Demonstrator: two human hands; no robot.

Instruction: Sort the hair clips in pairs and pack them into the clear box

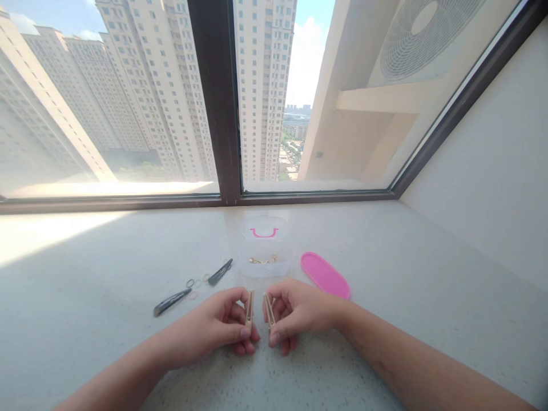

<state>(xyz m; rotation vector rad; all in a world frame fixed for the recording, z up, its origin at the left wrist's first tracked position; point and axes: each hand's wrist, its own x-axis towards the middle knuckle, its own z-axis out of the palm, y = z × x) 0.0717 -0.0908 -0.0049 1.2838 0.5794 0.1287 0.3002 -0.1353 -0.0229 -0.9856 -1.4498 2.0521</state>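
Note:
My left hand (pixel 231 322) pinches a beige hair clip (pixel 250 308) between thumb and fingers, holding it upright. A matching beige hair clip (pixel 269 309) is gripped in my right hand (pixel 289 317), its top leaning slightly left. The two clips are close together but apart, just above the pale speckled surface. Beyond my hands stands a clear plastic box (pixel 280 268) with small gold-coloured pieces (pixel 261 261) inside. Two dark hair clips (pixel 172 302) and several small hair ties (pixel 190 282) lie to the left of the box.
A pink oval tray or lid (pixel 325 275) lies right of the box, near my right wrist. Behind the box is a clear lid (pixel 257 220) with a pink handle (pixel 264 234). The window frame (pixel 231 142) borders the sill at the back, and a white wall (pixel 483 171) rises on the right.

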